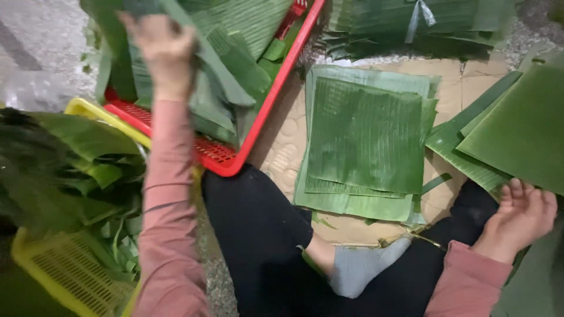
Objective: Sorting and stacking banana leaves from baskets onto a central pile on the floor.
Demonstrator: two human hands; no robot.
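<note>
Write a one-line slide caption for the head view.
Seated person's left hand grasps banana leaves in a red crate; right hand touches a leaf pile.

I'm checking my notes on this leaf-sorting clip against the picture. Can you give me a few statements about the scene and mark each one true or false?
1. The left hand reaches into the red crate and grips banana leaves. True.
2. The right hand holds a knife. False: it rests palm up at the edge of a leaf pile, with no tool.
3. A stack of squared leaf pieces lies on cardboard in front of the person. True.
4. The crate at the left with leaf scraps is blue. False: that yellow crate is yellow.
5. The person wears a grey sock. True.
</note>
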